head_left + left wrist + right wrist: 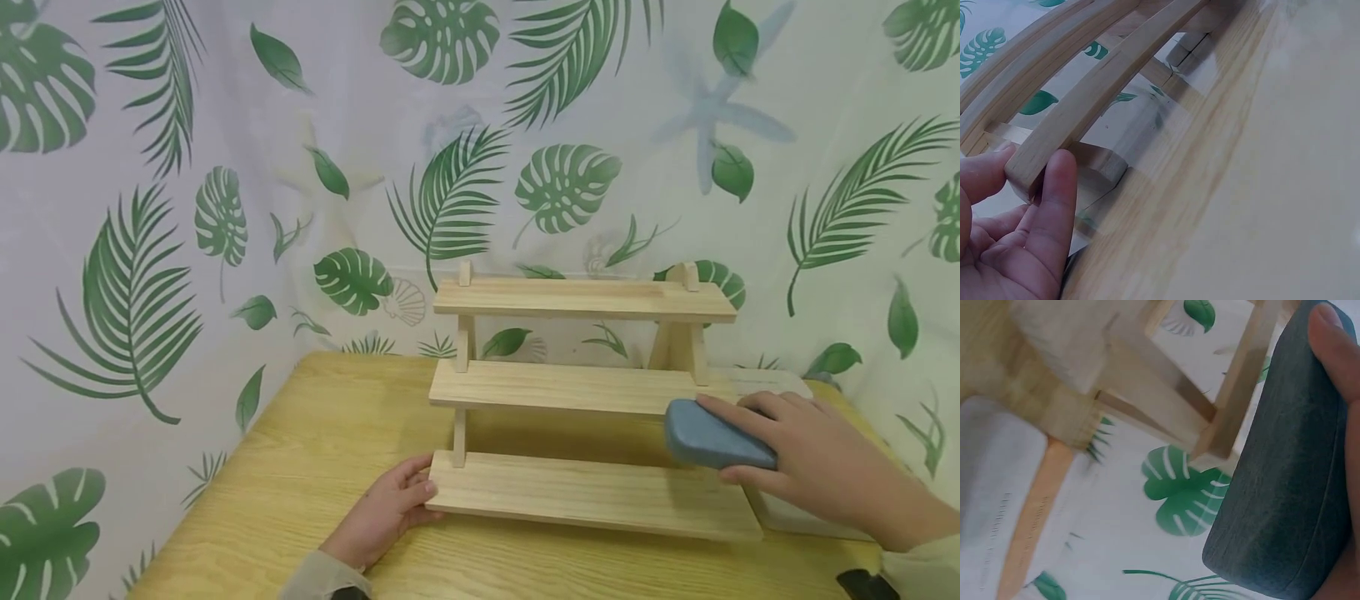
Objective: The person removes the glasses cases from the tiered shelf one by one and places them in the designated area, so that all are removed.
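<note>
A three-tier wooden shelf stand [592, 496] stands on the table, its steps rising toward the back. My left hand [390, 508] pinches the left end of the bottom board, and the left wrist view shows the thumb and a finger on either side of that board end [1041, 153]. In my right hand [817, 454] is a blue, leather-like glasses case [716, 437], gripped from its right side. The case is held in the air over the right part of the stand, between the bottom and middle boards as the head view sees it. The palm side is hidden.
A pale, flat, round-cornered thing [798, 508] lies on the table right of the stand, partly under my right arm; the right wrist view shows small print beside it. A leaf-patterned cloth [337, 208] hangs behind and to the left of the wooden table [315, 425].
</note>
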`<state>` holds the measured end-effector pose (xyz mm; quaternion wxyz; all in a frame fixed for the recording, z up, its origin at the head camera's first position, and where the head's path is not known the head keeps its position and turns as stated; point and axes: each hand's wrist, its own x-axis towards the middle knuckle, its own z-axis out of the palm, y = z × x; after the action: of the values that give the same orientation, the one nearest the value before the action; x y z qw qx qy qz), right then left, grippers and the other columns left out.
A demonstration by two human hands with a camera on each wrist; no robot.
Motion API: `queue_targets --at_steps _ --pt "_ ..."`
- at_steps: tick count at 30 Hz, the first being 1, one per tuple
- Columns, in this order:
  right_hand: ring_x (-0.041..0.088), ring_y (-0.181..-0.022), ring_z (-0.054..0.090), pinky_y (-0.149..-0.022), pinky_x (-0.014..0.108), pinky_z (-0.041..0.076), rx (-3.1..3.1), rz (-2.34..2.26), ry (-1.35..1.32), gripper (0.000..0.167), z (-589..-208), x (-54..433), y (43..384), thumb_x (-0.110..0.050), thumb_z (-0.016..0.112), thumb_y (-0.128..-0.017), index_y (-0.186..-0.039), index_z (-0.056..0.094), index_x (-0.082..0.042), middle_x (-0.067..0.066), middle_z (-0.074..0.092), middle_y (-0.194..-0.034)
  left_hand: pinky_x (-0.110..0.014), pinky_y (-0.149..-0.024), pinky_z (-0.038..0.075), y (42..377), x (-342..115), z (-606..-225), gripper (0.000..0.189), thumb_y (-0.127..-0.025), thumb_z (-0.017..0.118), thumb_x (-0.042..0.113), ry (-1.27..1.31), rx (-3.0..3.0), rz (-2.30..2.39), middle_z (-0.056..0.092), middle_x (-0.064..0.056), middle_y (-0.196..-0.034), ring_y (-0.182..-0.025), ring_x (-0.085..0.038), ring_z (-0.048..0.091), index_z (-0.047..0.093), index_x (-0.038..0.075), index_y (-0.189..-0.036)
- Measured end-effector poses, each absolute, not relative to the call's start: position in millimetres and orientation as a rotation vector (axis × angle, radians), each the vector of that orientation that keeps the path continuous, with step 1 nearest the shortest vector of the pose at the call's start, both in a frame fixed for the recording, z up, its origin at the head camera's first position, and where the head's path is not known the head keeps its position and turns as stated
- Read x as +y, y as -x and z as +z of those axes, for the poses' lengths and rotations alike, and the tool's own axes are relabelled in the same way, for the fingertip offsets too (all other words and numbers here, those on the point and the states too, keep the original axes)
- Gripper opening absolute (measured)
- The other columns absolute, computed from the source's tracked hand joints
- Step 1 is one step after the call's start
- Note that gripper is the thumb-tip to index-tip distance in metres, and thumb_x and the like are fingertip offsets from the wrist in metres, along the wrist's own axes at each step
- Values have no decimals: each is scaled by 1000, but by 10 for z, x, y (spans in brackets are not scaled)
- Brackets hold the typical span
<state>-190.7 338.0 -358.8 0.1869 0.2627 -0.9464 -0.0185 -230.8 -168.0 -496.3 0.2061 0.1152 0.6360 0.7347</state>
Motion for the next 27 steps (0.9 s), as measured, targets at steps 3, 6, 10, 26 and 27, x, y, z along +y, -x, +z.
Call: queue_targets --at_steps 3,6,10,26,27 --pt "26 -91 60 -70 49 49 -2675 -61 -723 87 -3663 3450 1870 -61 80 -76 -152 48 -31 2 62 -111 -40 -93 55 2308 -1682 -4956 67 -106 56 19 -322 1766 2048 54 -23 -135 -119 -31 60 21 -4 -158" --pt "27 -93 61 -69 48 49 -2670 -56 -716 89 -3743 3518 1837 -62 82 -74 -150 50 -31 2 63 -110 -40 -94 55 2306 -1681 -4953 67 -106 56 19 -316 1757 2053 54 -23 -135 -119 -32 59 21 -6 -158" --pt "29 -96 62 -69 49 49 -2736 -52 -677 93 -3818 3591 1792 -68 78 -73 -152 48 -27 5 64 -115 -41 -94 55 2311 -1684 -4958 68 -105 57 19 -305 1757 2057 54 -23 -136 -120 -32 60 22 -5 -158" --pt "28 -81 62 -60 46 51 -2725 -38 -558 100 -4358 4280 1593 -69 87 -57 -144 55 -31 7 64 -106 -40 -93 55 2314 -1675 -4966 67 -106 57 19 -318 1759 2060 55 -23 -134 -119 -32 60 22 -4 -158" --pt "27 -79 61 -59 44 50 -2731 -31 -547 100 -4401 4339 1590 -67 88 -57 -143 55 -30 8 64 -106 -40 -93 56 2312 -1677 -4964 67 -106 57 19 -316 1759 2063 55 -23 -134 -119 -31 60 22 -4 -158"
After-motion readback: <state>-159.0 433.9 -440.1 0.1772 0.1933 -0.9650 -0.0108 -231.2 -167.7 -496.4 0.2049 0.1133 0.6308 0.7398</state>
